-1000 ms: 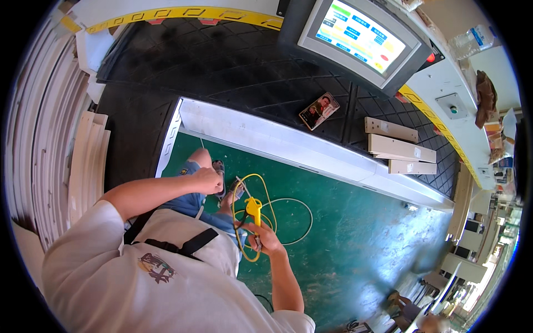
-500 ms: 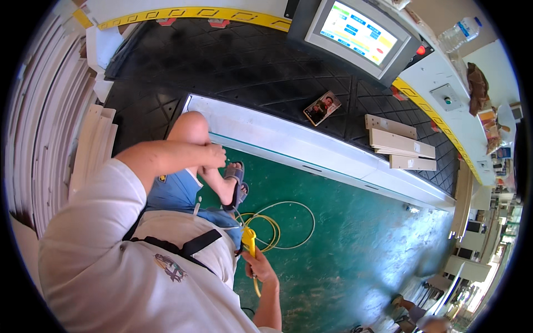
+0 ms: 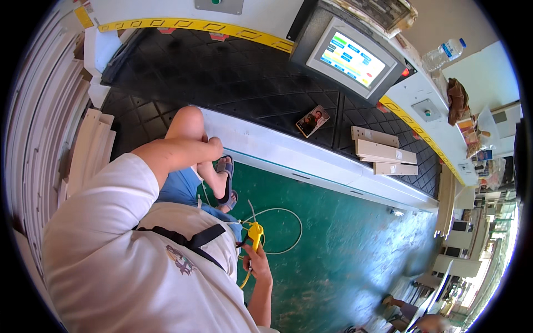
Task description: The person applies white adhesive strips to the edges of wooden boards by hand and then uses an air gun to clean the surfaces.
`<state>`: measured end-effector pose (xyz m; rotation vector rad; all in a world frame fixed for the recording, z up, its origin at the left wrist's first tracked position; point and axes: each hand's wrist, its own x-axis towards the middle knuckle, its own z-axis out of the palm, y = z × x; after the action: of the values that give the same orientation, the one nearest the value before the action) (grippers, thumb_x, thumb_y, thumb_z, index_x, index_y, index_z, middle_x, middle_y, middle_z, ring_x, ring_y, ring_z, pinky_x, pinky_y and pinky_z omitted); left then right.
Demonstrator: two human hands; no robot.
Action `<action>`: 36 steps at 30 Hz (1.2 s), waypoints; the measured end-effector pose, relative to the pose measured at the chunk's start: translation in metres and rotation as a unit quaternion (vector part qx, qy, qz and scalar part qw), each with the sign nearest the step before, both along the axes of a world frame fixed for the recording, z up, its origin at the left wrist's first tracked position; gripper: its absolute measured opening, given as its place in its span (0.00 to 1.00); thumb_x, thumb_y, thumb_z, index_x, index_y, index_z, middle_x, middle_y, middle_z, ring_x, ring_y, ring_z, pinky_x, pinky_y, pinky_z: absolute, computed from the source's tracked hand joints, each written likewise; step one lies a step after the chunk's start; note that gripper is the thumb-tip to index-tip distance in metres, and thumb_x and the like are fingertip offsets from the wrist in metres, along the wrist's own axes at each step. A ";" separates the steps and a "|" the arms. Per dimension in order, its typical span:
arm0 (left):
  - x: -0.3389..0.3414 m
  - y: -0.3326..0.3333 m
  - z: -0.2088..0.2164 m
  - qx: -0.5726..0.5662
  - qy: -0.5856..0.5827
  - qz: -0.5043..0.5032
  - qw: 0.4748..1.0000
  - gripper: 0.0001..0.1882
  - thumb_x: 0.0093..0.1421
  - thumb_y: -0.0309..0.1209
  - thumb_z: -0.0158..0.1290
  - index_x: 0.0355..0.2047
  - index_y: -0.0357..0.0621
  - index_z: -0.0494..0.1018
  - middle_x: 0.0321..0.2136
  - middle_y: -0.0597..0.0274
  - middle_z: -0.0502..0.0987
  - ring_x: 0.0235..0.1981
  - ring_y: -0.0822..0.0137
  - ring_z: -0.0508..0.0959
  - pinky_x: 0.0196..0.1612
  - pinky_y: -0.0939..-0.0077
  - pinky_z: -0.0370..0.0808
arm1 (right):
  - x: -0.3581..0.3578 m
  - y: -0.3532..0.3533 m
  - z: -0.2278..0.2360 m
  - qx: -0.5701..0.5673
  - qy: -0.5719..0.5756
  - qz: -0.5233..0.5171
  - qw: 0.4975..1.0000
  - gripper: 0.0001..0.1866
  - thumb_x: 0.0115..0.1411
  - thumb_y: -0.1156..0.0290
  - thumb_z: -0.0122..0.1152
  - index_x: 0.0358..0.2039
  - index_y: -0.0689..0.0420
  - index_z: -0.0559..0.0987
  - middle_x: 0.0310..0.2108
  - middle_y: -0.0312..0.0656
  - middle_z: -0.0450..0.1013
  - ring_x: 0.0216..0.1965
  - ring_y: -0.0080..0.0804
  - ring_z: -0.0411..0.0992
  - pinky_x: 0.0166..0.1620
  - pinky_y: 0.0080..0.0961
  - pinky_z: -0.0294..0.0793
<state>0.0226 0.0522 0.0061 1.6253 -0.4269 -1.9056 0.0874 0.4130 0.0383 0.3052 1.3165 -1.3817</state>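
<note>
In my right hand point(image 3: 258, 263) is a yellow air blow gun point(image 3: 255, 232), fingers wrapped round its handle. Its thin grey nozzle points up toward the sandalled foot point(image 3: 226, 177), and a yellow hose point(image 3: 246, 279) hangs below the grip. My left hand point(image 3: 214, 149) rests against the lower leg, just below the bent bare knee point(image 3: 189, 122). Its fingers are curled in and partly hidden, so what they hold, if anything, does not show.
A white machine ledge point(image 3: 288, 150) runs before me, beside a black padded bed point(image 3: 222, 72). On the bed lie a phone point(image 3: 312, 121) and several pale boards point(image 3: 386, 150). A control screen point(image 3: 352, 58) stands beyond. Coiled hose point(image 3: 300, 225) lies on the green floor; stacked panels point(image 3: 44, 111) stand left.
The view has shifted slightly, moving the screen and boards left in the picture. The blow gun's nozzle now shows more clearly, pointing up. Both hands stay in about the same places.
</note>
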 end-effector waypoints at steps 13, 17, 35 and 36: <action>0.003 -0.028 0.012 0.050 -0.083 -0.134 0.986 0.12 0.54 0.31 0.54 0.39 0.48 0.71 0.32 0.70 0.73 0.31 0.78 0.73 0.27 0.73 0.63 | 0.005 -0.012 -0.002 0.034 0.003 0.004 0.999 0.26 0.73 0.69 0.57 0.68 0.56 0.64 0.32 0.39 0.76 0.13 0.26 0.68 0.14 0.24 0.65; 0.007 -0.010 -0.032 -0.097 -0.040 -0.037 0.994 0.16 0.53 0.32 0.57 0.42 0.43 0.71 0.35 0.64 0.72 0.33 0.74 0.74 0.31 0.71 0.67 | -0.001 -0.026 0.006 0.017 0.009 0.016 1.000 0.24 0.72 0.69 0.58 0.66 0.55 0.65 0.27 0.36 0.72 0.13 0.25 0.67 0.14 0.24 0.65; 0.012 0.024 -0.065 -0.243 0.209 0.189 0.928 0.19 0.63 0.25 0.56 0.54 0.36 0.68 0.43 0.52 0.71 0.38 0.58 0.78 0.43 0.64 0.81 | -0.107 -0.136 -0.022 0.091 -0.010 0.273 0.958 0.12 0.75 0.59 0.54 0.47 0.54 0.71 0.34 0.34 0.75 0.13 0.18 0.56 0.16 0.24 0.53; 0.013 0.023 -0.071 -0.255 0.193 0.180 0.930 0.19 0.63 0.24 0.56 0.54 0.36 0.68 0.44 0.52 0.71 0.38 0.58 0.77 0.43 0.64 0.81 | -0.114 -0.138 -0.023 0.093 -0.009 0.290 0.952 0.13 0.75 0.59 0.54 0.50 0.54 0.71 0.35 0.35 0.75 0.13 0.18 0.55 0.16 0.23 0.52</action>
<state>0.0358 0.0749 -0.0646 0.8926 -0.3833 -1.6072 -0.0265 0.2750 0.0151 0.0430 1.3803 -0.7609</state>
